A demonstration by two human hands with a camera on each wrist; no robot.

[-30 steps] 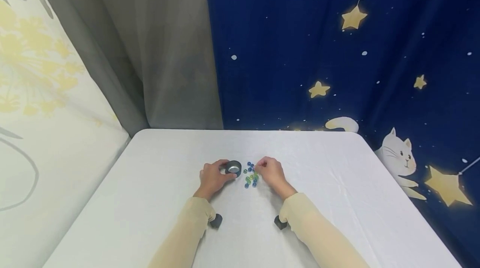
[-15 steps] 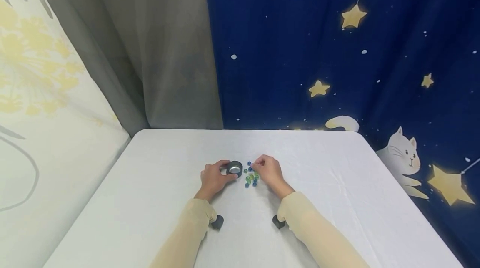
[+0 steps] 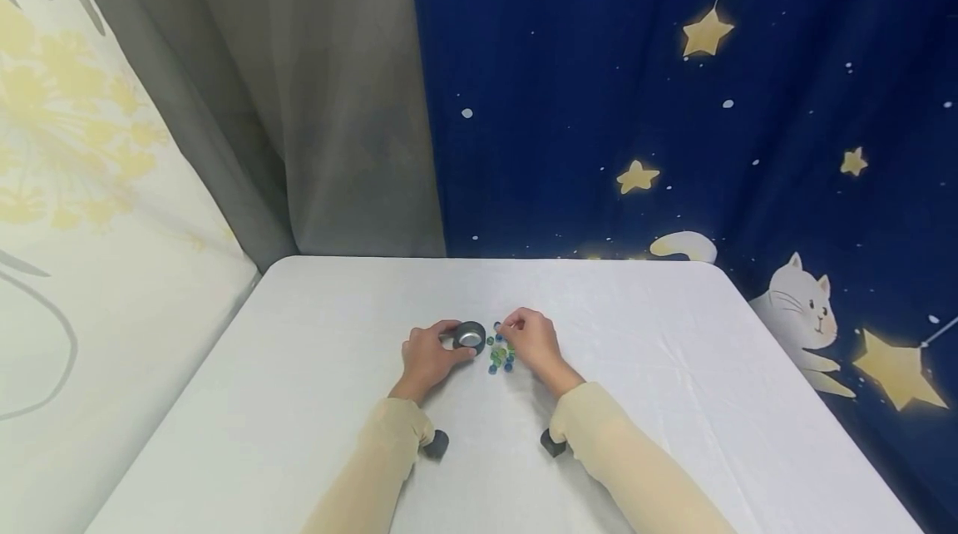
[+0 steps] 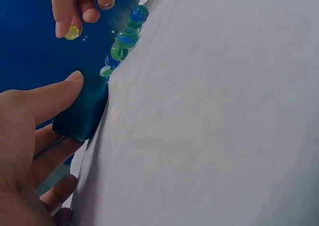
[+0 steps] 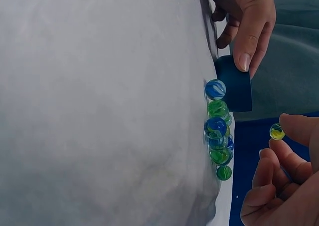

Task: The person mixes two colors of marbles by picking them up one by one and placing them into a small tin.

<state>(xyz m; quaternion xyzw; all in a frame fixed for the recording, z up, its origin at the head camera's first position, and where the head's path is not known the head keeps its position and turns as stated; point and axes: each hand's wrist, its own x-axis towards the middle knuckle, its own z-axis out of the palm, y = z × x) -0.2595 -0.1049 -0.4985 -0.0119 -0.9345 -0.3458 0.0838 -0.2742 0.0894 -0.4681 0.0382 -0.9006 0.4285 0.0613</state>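
My left hand (image 3: 430, 357) grips a small round dark cup (image 4: 83, 111) with a silvery inside, thumb on one side and fingers on the other. The cup stands low at the tabletop, mouth up in the head view. Between the thumb and a fingertip of my right hand (image 3: 533, 338) a yellow, dark-streaked glass marble (image 5: 276, 131) is pinched, clear of the table. Below and beside that hand lies a loose cluster of blue and green marbles (image 5: 216, 127), just right of the cup. What the cup contains is hidden in both wrist views.
A white cloth covers the table (image 3: 299, 417), whose far edge meets a grey curtain (image 3: 352, 101) and a blue star-patterned curtain (image 3: 539, 101). Dark wrist devices (image 3: 436, 444) sit under both cuffs.
My right hand has shifted left across the marbles, closer to the cup. The left hand and the cup have edged slightly to the right.
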